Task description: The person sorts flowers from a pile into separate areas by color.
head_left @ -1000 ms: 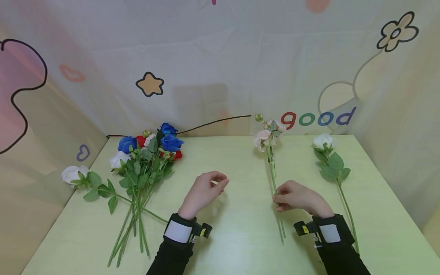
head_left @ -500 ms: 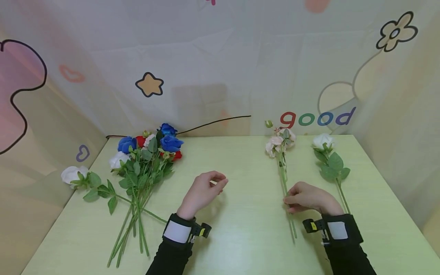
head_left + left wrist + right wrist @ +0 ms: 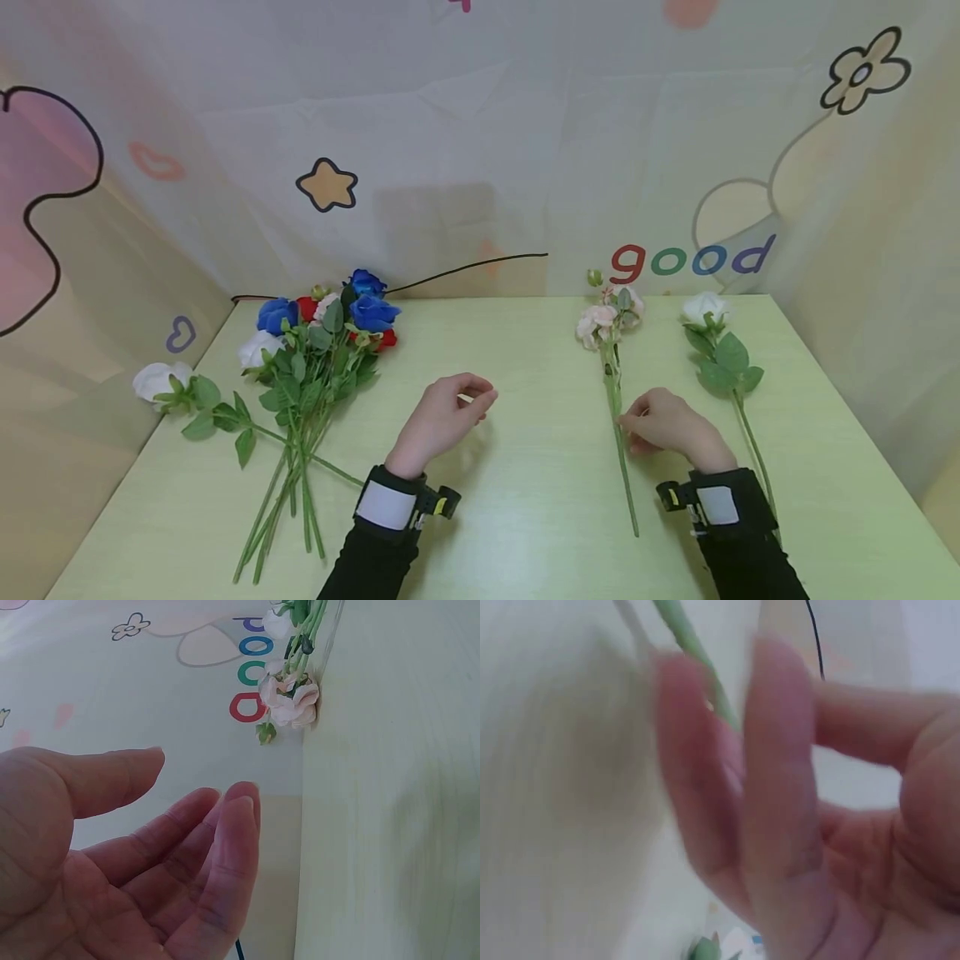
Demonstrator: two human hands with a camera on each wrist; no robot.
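Nearest, two black-sleeved arms reach over the surface [image 3: 517,358], a strapped camera at each wrist. The left hand [image 3: 442,417] hangs relaxed above the middle, its fingers loosely bent and nothing in its hold. The right hand [image 3: 667,425] has its fingertips at the stem [image 3: 629,500] of a pale pink flower spray [image 3: 600,321]; the fingers blur in the right wrist view, so I cannot tell whether they pinch that stem or only touch it. The spray points away from the person, its blooms near the back edge and a green bud beyond them. To its right, well apart from the bunch, lies a white rose [image 3: 706,310] with its stem running down beside the right wrist. On the left, several stems cross under a leafy heap of blue roses [image 3: 373,313], red blooms [image 3: 307,308] and another white rose [image 3: 259,348], while an outermost white rose [image 3: 159,380] slants across them. Laying out the spray looks nearly finished, with letting go of it perhaps what is left; two flowers lie apart on the right, and most appear unsorted at left. Farthest stands a printed cloth [image 3: 480,125] lettered "good".
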